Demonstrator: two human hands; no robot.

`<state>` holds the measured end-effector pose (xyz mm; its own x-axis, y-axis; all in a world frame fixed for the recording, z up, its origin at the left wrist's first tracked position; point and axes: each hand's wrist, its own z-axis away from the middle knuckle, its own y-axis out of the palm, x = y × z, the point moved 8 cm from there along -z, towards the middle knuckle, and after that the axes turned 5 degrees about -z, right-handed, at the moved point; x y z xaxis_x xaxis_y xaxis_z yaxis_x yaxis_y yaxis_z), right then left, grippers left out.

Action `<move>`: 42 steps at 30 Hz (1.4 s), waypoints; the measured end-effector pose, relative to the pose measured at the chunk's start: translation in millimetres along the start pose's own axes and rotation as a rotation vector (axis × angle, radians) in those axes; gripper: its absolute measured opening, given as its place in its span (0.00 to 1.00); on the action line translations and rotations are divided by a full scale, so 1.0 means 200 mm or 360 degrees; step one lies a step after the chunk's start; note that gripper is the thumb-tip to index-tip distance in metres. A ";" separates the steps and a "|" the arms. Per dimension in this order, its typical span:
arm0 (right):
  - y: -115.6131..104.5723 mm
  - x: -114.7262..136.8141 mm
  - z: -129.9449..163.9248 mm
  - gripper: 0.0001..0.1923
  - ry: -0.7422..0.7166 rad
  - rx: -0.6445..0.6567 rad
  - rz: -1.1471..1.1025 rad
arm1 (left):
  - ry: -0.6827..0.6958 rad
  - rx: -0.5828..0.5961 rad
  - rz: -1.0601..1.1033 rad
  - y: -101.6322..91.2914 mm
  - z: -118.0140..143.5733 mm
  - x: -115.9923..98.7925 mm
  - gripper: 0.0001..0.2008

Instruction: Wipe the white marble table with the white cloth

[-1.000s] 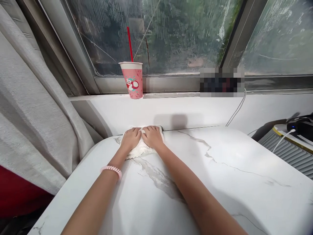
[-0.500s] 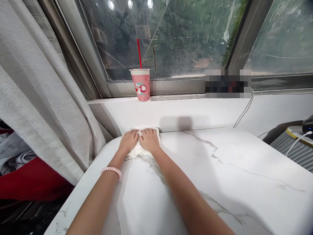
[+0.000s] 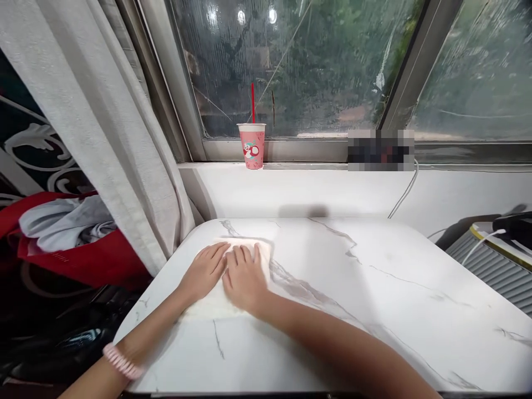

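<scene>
A cream-white cloth point(image 3: 218, 306) lies spread on the white marble-patterned table point(image 3: 332, 263), toward its left side. My left hand point(image 3: 205, 270) rests flat on the cloth's left part, fingers stretched forward; a pink coiled band circles that wrist. Beside it, my right hand point(image 3: 246, 278) presses flat on the cloth with its fingers slightly spread. The two hands nearly touch at the cloth's middle. Both palms are hidden against the fabric.
A pink paper cup point(image 3: 252, 148) with a red straw stands on the window sill. A pixelated dark object point(image 3: 380, 151) with a cable sits farther right. Left are a grey curtain point(image 3: 120, 127) and a red bag point(image 3: 83, 257) of clothes. A ribbed grey case point(image 3: 499, 269) stands right.
Both hands have drawn the cloth back from the wall edge toward me. It was bunched there and now lies flatter. The view has shifted, showing more of the red bag.
</scene>
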<state>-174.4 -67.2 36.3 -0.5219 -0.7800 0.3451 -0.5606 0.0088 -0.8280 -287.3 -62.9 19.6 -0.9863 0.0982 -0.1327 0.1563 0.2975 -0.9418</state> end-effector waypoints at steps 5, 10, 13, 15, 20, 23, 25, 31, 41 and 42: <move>0.01 0.30 0.19 0.24 -0.0112 0.0102 -0.0175 | 0.0011 -0.0003 -0.0022 -0.12 0.38 0.05 0.25; 0.09 0.47 0.21 0.28 -0.0165 0.0148 -0.0305 | -0.0055 0.0028 -0.0044 -0.19 0.54 0.18 0.25; 0.15 0.49 0.13 0.28 -0.0147 0.0178 -0.0341 | -0.0099 0.0071 -0.0051 -0.20 0.52 0.26 0.25; 0.18 0.49 0.06 0.27 -0.0119 0.0183 -0.0348 | -0.0130 0.0100 -0.0063 -0.20 0.47 0.31 0.26; 0.26 0.40 -0.15 0.24 0.0008 0.0157 -0.0346 | -0.0149 0.0178 -0.0065 -0.16 0.25 0.41 0.27; 0.30 0.30 -0.29 0.21 0.0082 0.0107 -0.0312 | -0.0139 0.0207 -0.0034 -0.12 0.08 0.45 0.26; 0.32 0.23 -0.37 0.20 0.0112 0.0082 -0.0289 | -0.0133 0.0216 -0.0033 -0.09 -0.03 0.49 0.25; 0.37 0.04 -0.60 0.20 0.0179 0.0026 -0.0230 | -0.0095 0.0175 -0.0046 0.00 -0.32 0.59 0.22; 0.41 -0.12 -0.79 0.16 0.0170 -0.0136 -0.0205 | -0.0040 0.0173 -0.0108 0.10 -0.57 0.70 0.22; 0.41 -0.13 -0.80 0.17 0.0172 -0.0132 -0.0204 | -0.0017 0.0180 -0.0123 0.11 -0.58 0.71 0.21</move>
<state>-310.2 53.5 30.7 -0.5062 -0.7064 0.4948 -0.6758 -0.0316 -0.7364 -417.3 66.8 16.2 -0.9957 0.0689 -0.0613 0.0737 0.1949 -0.9781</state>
